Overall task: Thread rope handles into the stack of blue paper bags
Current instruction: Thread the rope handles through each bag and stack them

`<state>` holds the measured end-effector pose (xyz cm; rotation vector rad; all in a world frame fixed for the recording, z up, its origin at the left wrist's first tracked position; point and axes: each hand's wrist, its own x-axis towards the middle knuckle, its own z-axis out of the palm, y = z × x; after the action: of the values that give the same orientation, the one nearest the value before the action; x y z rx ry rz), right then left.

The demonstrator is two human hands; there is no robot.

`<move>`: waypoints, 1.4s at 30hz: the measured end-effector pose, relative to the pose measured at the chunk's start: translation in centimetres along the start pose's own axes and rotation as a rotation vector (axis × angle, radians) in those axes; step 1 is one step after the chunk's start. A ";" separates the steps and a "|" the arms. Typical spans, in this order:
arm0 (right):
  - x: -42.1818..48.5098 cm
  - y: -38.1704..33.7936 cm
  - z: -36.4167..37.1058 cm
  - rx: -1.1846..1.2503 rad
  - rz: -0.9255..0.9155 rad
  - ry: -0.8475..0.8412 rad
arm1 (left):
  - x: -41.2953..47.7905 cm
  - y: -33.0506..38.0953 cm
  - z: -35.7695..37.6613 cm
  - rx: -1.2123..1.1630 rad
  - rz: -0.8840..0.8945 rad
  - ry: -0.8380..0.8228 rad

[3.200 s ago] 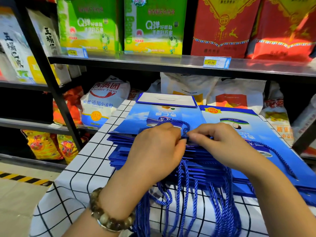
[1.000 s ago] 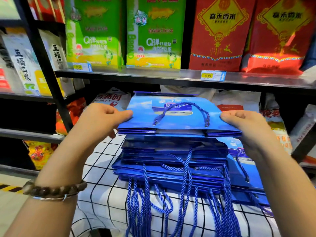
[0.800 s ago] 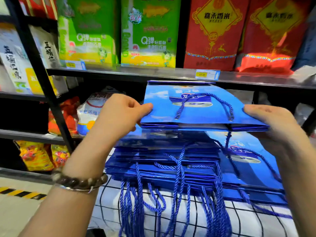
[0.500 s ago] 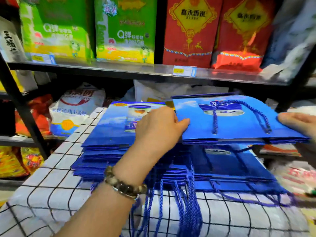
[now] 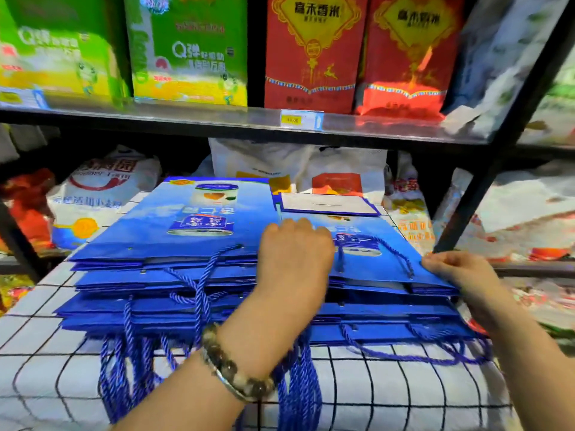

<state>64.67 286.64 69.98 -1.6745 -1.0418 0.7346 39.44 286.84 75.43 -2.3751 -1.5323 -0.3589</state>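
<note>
Blue bag (image 5: 373, 267), flat, runs lengthwise from left hand (image 5: 295, 253) — seemingly gripping its edge — to right hand (image 5: 460, 272) pinching its corner; handle edge faces the wrists.

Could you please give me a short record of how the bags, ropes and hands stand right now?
Threaded bag: tops the right pile, with its rope handle lying on its face
Left hand: grips the bag's left edge
Right hand: pinches the bag's right corner
Right pile: handles trail off its front
Left pile: top bag shows no handle
Loose ropes: hang over the checked cloth
</note>
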 end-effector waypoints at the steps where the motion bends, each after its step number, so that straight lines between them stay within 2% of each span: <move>1: 0.3 0.4 0.1 -0.045 -0.009 -0.002 | -0.2 0.9 0.2 0.007 0.100 0.017; 3: 0.2 0.3 0.5 -0.124 -0.005 -0.014 | -0.9 3.3 1.6 -0.060 0.227 -0.098; 6: 0.3 0.0 0.6 -0.294 -0.017 -0.039 | -1.8 5.5 4.3 -0.040 0.209 -0.278; 8: 0.6 -0.6 0.5 -0.564 -0.028 -0.046 | -2.0 6.1 4.8 -0.015 0.245 -0.303; 10: 0.9 -1.5 0.9 -0.870 -0.081 0.015 | -2.1 6.4 5.0 -0.057 0.270 -0.343; 12: 1.4 -2.3 2.2 -1.008 -0.208 0.056 | -2.1 6.5 4.8 -0.080 0.258 -0.361; 14: 1.7 -2.9 4.5 -0.927 -0.309 -0.055 | -2.3 6.4 5.5 -0.121 0.187 -0.340; 16: 1.9 -2.9 7.2 -0.884 -0.333 -0.222 | -2.5 5.9 6.1 -0.159 0.140 -0.309; 20: 2.6 -1.6 10.5 -1.100 -0.292 -0.446 | -2.7 5.4 7.7 -0.177 0.094 -0.276; 22: 2.8 -1.0 10.9 -1.142 -0.262 -0.482 | -2.6 5.5 7.3 -0.159 0.139 -0.268; 27: 2.6 -0.6 11.1 -1.149 -0.258 -0.478 | -2.9 5.6 8.8 -0.212 0.123 -0.239; 31: 2.7 -0.8 11.2 -1.155 -0.238 -0.495 | -2.7 5.3 6.1 -0.216 0.103 -0.346; 32: 2.6 -0.9 11.1 -1.155 -0.237 -0.492 | -2.6 5.3 5.6 -0.204 0.100 -0.400; 35: 2.0 -1.1 11.1 -1.117 -0.300 -0.415 | -4.4 4.6 5.2 -0.238 0.273 -0.200; 37: 1.5 -1.5 11.1 -1.030 -0.408 -0.307 | -6.3 3.9 3.4 -0.442 0.306 -0.144; 40: 0.6 -2.9 10.9 -0.884 -0.655 -0.079 | -8.4 0.9 -0.1 -0.645 0.174 -0.134; 42: -0.1 -3.9 10.7 -0.784 -0.778 0.046 | -9.5 -2.1 -1.6 -0.645 0.057 0.017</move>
<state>54.40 291.67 70.21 -1.6582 -1.9340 -0.2684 33.64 279.08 73.68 -2.8584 -1.4955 -0.9839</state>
